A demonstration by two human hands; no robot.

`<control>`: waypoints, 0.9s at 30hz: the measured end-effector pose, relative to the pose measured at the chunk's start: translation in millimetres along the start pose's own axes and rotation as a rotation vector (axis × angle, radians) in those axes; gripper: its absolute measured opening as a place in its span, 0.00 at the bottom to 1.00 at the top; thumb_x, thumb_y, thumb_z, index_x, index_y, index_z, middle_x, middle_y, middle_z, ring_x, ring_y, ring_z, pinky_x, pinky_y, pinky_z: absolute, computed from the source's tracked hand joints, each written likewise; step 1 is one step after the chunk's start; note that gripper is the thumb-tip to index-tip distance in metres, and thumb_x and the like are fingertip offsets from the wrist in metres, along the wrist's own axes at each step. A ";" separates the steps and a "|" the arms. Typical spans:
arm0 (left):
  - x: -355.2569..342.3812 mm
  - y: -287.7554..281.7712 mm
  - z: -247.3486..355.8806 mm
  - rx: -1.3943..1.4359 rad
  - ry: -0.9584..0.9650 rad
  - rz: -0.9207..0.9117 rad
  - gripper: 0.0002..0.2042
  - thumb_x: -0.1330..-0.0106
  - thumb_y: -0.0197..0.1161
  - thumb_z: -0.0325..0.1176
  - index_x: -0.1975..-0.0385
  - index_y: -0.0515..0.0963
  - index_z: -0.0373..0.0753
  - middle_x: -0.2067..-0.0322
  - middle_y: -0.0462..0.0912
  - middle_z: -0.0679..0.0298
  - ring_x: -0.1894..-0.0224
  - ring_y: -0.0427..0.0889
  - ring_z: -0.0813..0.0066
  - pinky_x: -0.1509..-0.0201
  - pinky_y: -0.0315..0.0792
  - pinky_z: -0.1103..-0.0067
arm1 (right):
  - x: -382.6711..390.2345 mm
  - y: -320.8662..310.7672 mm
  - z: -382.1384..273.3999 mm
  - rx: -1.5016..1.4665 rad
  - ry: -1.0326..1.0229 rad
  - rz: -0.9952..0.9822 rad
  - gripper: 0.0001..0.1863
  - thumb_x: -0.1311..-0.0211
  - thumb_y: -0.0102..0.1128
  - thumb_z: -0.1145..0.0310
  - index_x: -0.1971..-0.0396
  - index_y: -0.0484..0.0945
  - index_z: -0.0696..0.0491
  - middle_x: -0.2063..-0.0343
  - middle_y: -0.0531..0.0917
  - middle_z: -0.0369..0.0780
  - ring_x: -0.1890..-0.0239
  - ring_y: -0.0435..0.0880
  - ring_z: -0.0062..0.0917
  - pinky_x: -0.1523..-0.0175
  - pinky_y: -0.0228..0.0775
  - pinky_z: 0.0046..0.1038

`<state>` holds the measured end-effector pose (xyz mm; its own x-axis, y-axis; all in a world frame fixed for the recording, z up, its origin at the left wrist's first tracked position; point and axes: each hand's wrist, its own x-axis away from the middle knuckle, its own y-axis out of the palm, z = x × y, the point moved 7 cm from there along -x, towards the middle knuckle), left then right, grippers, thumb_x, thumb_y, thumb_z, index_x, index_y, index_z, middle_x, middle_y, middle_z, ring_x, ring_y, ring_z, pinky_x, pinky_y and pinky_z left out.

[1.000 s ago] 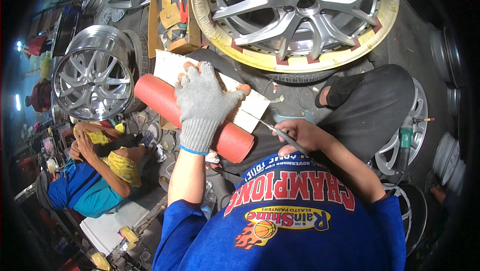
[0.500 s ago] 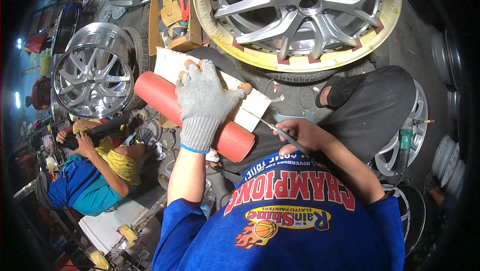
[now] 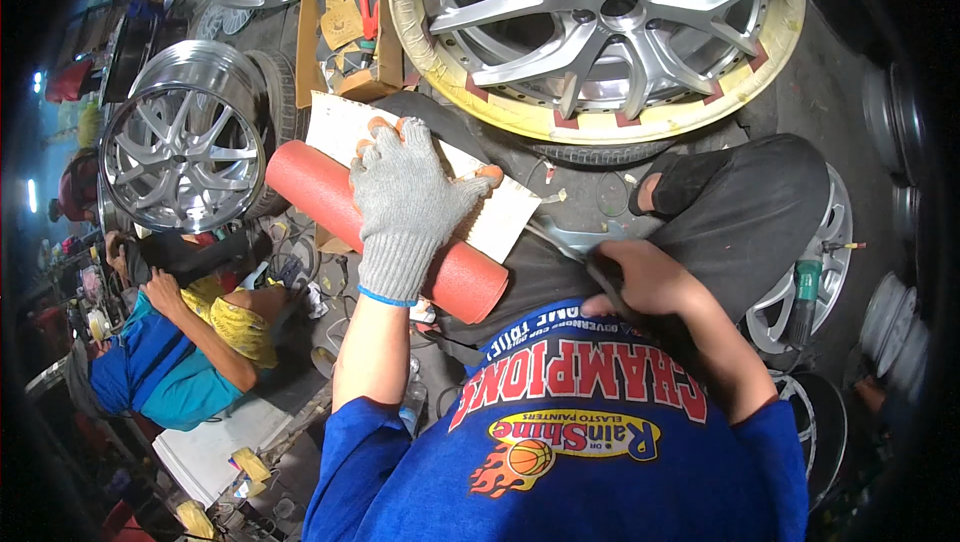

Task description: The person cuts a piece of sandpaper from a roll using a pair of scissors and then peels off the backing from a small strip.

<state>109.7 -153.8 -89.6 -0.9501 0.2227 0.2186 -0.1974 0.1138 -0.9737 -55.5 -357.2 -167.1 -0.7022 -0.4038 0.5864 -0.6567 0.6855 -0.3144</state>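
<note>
My left hand (image 3: 405, 192), in a grey knit glove with orange on the fingers, holds down a roll of red sandpaper (image 3: 310, 187) across my lap. Its fingers bend over the pale backing (image 3: 510, 210) of the unrolled end, and the thumb points out to the right. Bare and slightly blurred, my right hand (image 3: 640, 277) is closed around dark-handled scissors (image 3: 560, 242). Their metal blades point up and left, near the lower right corner of the pale sheet. Whether the blades touch the sheet, I cannot tell.
Ahead, a large silver wheel rim (image 3: 620, 52) with a yellow-taped edge lies on a tire. A cardboard box (image 3: 310, 42) holds sandpaper discs and a red-handled tool. A polished rim (image 3: 185, 157) stands left, near another seated person (image 3: 190, 352). A green power tool (image 3: 806, 292) rests right.
My right hand and the scissors have shifted to the right, away from the pale sheet. My left hand and the roll stay nearly in place. The other person's hands have moved.
</note>
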 end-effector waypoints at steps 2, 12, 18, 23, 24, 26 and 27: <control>3.6 1.3 -5.4 -0.002 -0.027 0.005 0.45 0.53 0.70 0.69 0.49 0.71 0.30 0.47 0.72 0.37 0.46 0.75 0.40 0.43 0.71 0.55 | 34.6 -25.6 -18.4 0.057 -0.006 0.124 0.38 0.58 0.81 0.56 0.48 0.76 0.61 0.57 0.83 0.54 0.50 0.80 0.51 0.47 0.73 0.41; 6.5 -0.5 -6.5 -0.011 0.014 0.118 0.46 0.55 0.72 0.67 0.48 0.71 0.30 0.49 0.75 0.42 0.47 0.77 0.45 0.44 0.73 0.57 | 176.7 -38.2 -23.6 0.616 0.288 -0.084 0.34 0.54 0.69 0.75 0.41 0.71 0.57 0.52 0.79 0.48 0.54 0.85 0.43 0.49 0.78 0.40; 10.3 -16.4 -7.9 0.248 0.090 0.079 0.44 0.52 0.75 0.53 0.33 0.68 0.43 0.51 0.75 0.48 0.49 0.78 0.48 0.47 0.75 0.60 | 168.7 0.8 -9.8 0.661 0.203 0.049 0.27 0.44 0.57 0.73 0.42 0.71 0.58 0.47 0.80 0.55 0.67 0.88 0.43 0.60 0.82 0.38; 16.5 -12.3 -13.6 0.100 0.222 0.005 0.29 0.44 0.70 0.43 0.39 0.75 0.52 0.51 0.74 0.49 0.51 0.79 0.48 0.51 0.77 0.61 | 157.3 26.1 5.5 0.653 0.348 -0.003 0.25 0.42 0.55 0.73 0.43 0.72 0.58 0.46 0.81 0.52 0.62 0.87 0.43 0.61 0.80 0.40; 16.1 -11.4 -16.0 0.157 0.251 0.025 0.28 0.45 0.70 0.41 0.41 0.76 0.50 0.52 0.73 0.48 0.52 0.79 0.49 0.52 0.77 0.61 | 154.7 24.7 3.0 0.653 0.344 0.001 0.25 0.42 0.55 0.73 0.43 0.72 0.58 0.46 0.81 0.52 0.62 0.87 0.43 0.61 0.80 0.40; 16.7 -13.1 -20.7 0.211 0.278 0.049 0.26 0.45 0.69 0.39 0.43 0.77 0.48 0.53 0.72 0.47 0.53 0.79 0.49 0.53 0.78 0.61 | 144.5 16.5 -14.8 0.833 0.200 0.016 0.16 0.41 0.57 0.71 0.53 0.78 0.57 0.57 0.84 0.47 0.60 0.84 0.40 0.62 0.78 0.36; 15.4 -11.1 -24.6 0.279 0.236 0.034 0.24 0.46 0.70 0.38 0.47 0.79 0.46 0.53 0.73 0.48 0.55 0.80 0.50 0.53 0.78 0.63 | 139.0 7.0 -17.8 0.836 0.203 0.022 0.16 0.41 0.57 0.71 0.53 0.78 0.57 0.57 0.84 0.47 0.60 0.84 0.40 0.62 0.78 0.36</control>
<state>103.2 -127.8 -73.9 -0.8816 0.4431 0.1629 -0.2560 -0.1588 -0.9535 -152.8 -397.7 -74.5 -0.7070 -0.2251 0.6704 -0.6861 -0.0114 -0.7274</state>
